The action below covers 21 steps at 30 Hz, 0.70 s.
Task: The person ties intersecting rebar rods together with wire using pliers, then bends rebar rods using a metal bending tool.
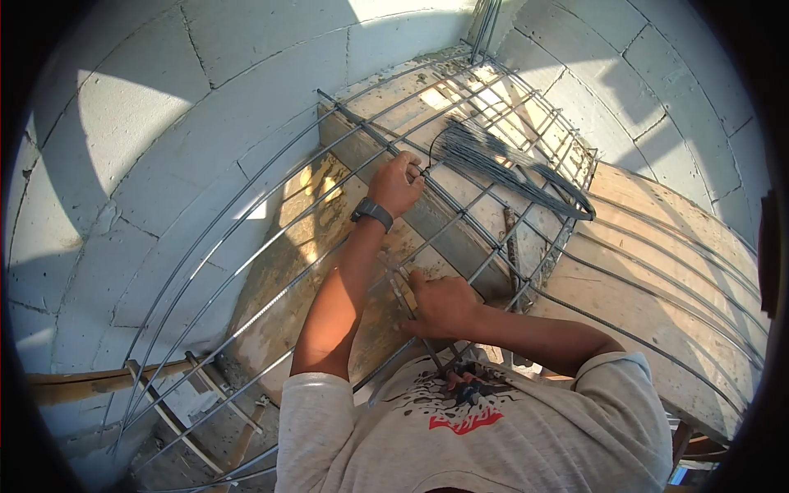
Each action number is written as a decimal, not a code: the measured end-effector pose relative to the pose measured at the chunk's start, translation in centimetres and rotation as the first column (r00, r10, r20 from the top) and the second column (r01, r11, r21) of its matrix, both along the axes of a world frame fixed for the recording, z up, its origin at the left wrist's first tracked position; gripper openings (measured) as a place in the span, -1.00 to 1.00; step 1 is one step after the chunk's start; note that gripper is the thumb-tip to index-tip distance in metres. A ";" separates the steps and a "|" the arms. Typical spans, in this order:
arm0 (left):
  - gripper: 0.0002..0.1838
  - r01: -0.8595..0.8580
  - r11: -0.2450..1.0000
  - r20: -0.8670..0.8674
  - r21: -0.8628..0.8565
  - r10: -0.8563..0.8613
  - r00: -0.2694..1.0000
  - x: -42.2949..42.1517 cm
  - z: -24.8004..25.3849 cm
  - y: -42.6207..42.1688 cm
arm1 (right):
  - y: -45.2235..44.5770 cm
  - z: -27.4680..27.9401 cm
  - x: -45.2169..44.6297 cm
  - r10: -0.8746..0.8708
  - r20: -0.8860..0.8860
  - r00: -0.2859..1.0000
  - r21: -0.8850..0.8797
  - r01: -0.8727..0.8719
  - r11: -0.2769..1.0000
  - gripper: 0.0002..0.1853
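Left hand point(399, 183) pinches the grey steel rebar grid point(463, 212) at a long bar point(362, 124) slanting from upper left to lower right. Right hand point(444, 306) curls, contents unclear.

Pale block wall point(148, 189), left, sun-patched; second block wall point(649, 74), upper right; wooden plank point(82, 387), lower left

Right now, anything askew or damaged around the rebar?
Mainly the wire bundle: it lies askew across the rebar mesh, one end splayed into separate strands, which looks untidy. The mesh looks bowed too, possibly just lens distortion.
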<state>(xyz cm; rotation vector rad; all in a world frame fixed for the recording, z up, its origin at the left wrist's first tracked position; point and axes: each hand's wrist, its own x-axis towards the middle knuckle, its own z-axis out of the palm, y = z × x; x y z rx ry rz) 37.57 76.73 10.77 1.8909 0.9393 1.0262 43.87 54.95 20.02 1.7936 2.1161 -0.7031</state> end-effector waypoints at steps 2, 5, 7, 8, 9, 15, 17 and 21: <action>-0.68 -0.006 1.000 -0.017 0.012 0.006 1.000 0.0 -0.4 0.0 | -0.4 -0.6 0.3 -0.114 -0.048 0.992 -0.052 0.111 0.992 -0.24; -0.68 -0.029 0.993 -0.090 0.113 0.040 0.995 0.0 -0.6 0.1 | 0.4 0.2 3.0 -0.370 -0.318 0.873 -0.192 0.323 0.927 -0.34; -0.69 -0.076 0.991 -0.156 0.105 0.092 0.983 -0.1 0.2 -0.5 | 0.9 1.5 6.9 -0.563 -0.560 0.608 -0.392 0.404 0.826 -0.41; -0.69 -0.101 0.990 -0.189 0.098 0.118 0.975 -0.1 0.7 -0.9 | 0.9 3.3 8.3 -0.578 -0.647 0.498 -0.388 0.438 0.811 -0.49; -0.69 -0.097 0.991 -0.242 0.089 0.116 0.963 -0.1 1.1 -1.0 | 1.0 5.3 9.5 -0.575 -0.724 0.381 -0.386 0.468 0.795 -0.57; -0.71 -0.080 0.991 -0.341 0.111 0.114 0.933 0.0 0.8 -0.8 | 3.8 7.5 17.0 -0.310 0.077 0.948 0.073 0.305 0.950 -0.57; -0.74 -0.053 0.984 -0.366 0.170 0.113 0.924 -0.1 0.7 -0.9 | 6.3 9.1 16.8 -0.181 0.314 0.932 0.085 0.163 0.983 -0.61; -0.78 -0.032 0.979 -0.353 0.203 0.104 0.930 0.1 0.5 -1.1 | 11.5 9.3 17.9 -0.008 0.547 0.837 0.236 -0.145 0.961 -0.42</action>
